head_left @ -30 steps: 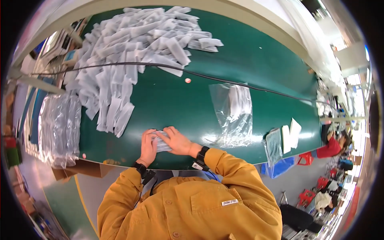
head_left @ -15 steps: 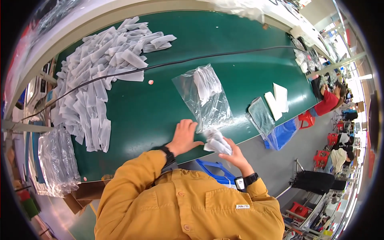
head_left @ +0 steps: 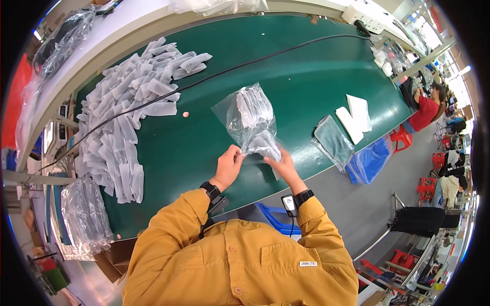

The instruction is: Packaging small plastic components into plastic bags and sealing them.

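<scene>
Two hands (head_left: 255, 166) at clear bag (head_left: 251, 122), grey contents indistinct, fingertips hidden

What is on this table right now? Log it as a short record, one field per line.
surface: green table
left hand: pinches the near edge of the clear plastic bag
right hand: grips the same bag's near end
bag contents: pale folded pieces
left of hands: large heap of pale pouches
across table: black cable
right side: white folded pieces, striped packet
</scene>
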The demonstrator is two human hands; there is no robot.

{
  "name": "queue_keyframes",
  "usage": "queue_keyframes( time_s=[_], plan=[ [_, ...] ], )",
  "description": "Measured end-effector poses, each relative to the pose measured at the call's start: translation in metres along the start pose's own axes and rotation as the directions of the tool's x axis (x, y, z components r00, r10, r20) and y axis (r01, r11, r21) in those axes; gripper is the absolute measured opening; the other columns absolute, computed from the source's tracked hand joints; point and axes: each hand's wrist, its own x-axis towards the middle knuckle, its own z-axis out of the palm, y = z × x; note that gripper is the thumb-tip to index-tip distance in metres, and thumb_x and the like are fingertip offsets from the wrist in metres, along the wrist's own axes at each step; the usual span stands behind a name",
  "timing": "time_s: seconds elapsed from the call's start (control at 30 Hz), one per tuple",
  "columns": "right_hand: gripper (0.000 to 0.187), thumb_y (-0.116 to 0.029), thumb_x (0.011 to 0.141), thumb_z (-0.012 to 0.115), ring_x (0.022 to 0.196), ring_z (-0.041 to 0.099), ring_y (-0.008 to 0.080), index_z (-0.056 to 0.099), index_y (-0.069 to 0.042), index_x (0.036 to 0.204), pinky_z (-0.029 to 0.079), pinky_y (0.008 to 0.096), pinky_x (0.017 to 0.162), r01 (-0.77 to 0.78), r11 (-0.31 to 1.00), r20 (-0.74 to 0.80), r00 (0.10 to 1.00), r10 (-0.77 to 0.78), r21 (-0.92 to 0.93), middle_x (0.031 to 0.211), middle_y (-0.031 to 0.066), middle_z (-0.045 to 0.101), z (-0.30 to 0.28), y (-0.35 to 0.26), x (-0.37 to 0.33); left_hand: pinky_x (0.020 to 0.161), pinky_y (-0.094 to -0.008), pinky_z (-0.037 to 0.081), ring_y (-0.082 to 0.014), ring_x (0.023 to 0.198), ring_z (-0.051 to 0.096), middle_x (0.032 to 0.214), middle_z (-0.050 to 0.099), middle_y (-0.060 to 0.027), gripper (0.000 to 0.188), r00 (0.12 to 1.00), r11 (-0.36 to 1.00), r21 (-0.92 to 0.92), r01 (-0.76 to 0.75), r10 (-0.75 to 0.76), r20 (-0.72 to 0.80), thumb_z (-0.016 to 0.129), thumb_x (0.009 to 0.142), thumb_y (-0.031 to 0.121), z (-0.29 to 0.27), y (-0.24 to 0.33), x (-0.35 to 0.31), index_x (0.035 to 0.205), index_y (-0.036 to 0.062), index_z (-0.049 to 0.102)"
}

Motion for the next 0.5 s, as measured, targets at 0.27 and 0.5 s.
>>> queue_keyframes(
  time_s=[0.27, 0.5],
  plan=[
    [0.075, -0.031, 0.075, 0.080, 0.105, 0.057, 0.0205, 0.049, 0.001, 0.135, 0.046, 0.0340, 0.093, -0.292, 0.725, 0.333, 0.938, 0.091, 0.624, 0.119, 0.0129, 0.060, 0.030, -0.031, 0.031, 0.063, -0.0293, 0.049, -0.0165, 0.067, 0.063, 0.072, 0.061, -0.0089, 0.009, 0.999, 0.998, -0.049, 0.036, -0.037, -0.035, 0.060, 0.093, 0.008, -0.006, -0.003, -0.008, 0.092, 0.0016, 0.053],
    [0.081, -0.036, 0.074, 0.079, 0.107, 0.058, 0.0247, 0.044, 0.002, 0.138, 0.048, 0.0373, 0.090, -0.097, 0.847, 0.263, 0.963, -0.052, 0.523, 0.122, 0.0163, 0.060, 0.077, 0.006, 0.079, 0.063, -0.0359, 0.049, -0.0265, 0.066, 0.061, 0.080, 0.059, -0.0133, 0.010, 0.995, 0.995, -0.064, -0.072, 0.068, -0.067, 0.060, 0.089, 0.003, -0.018, 0.005, -0.008, 0.094, 0.0034, 0.052]
  ],
)
